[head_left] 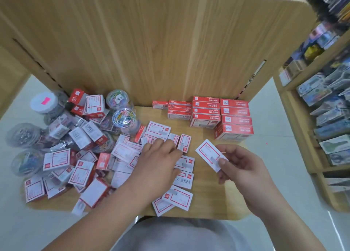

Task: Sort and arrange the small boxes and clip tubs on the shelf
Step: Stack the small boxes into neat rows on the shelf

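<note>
Print on every label too blurred or upside down to read; only small red logo squares show. Left hand point(161, 159) lies with fingers bent over loose boxes point(125, 150) in front and left of the red stacks point(219, 114); fingertips hidden, grip cannot be told. Right hand point(244, 167) pinches one small box point(210, 155), white face with red frame, just in front of the stacks. Clip tubs point(123, 116), clear, coloured clips inside, heaped well left of the stacks on the shelf point(208, 199).
</note>
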